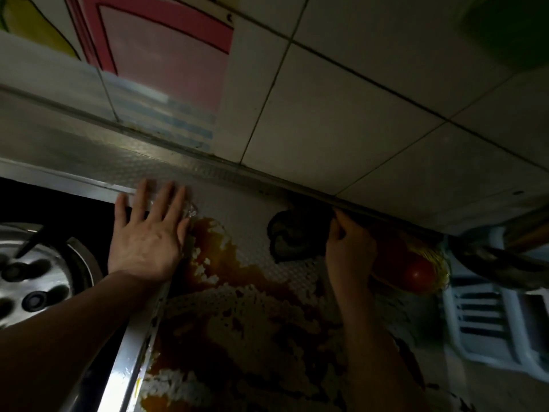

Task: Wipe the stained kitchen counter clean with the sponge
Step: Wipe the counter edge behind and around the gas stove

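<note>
While the orange-brown stain lies unwiped across the embossed steel tabletop, both hands are set at its far end. The left hand, at about 9 o'clock from the stain's upper lobe, is laid flat with its fingers fully spread and nothing held; it is judged to be placed there as a brace, near the corner of the metal rim that bounds the hob. The right hand, at about 3 o'clock, is partly curled, its fingertips meeting a dark rounded mass at the foot of the tiled wall. That mass is taken to be the sponge, though the dim light leaves this uncertain, and whether it is gripped or merely touched cannot be told. It rests at about 1 o'clock from the stain, near its upper edge; contact between them cannot be resolved. A red, tomato-like object lies just beyond the right hand at 3 o'clock, and a white slatted rack farther right. By this layout, wiping is judged not yet begun.
</note>
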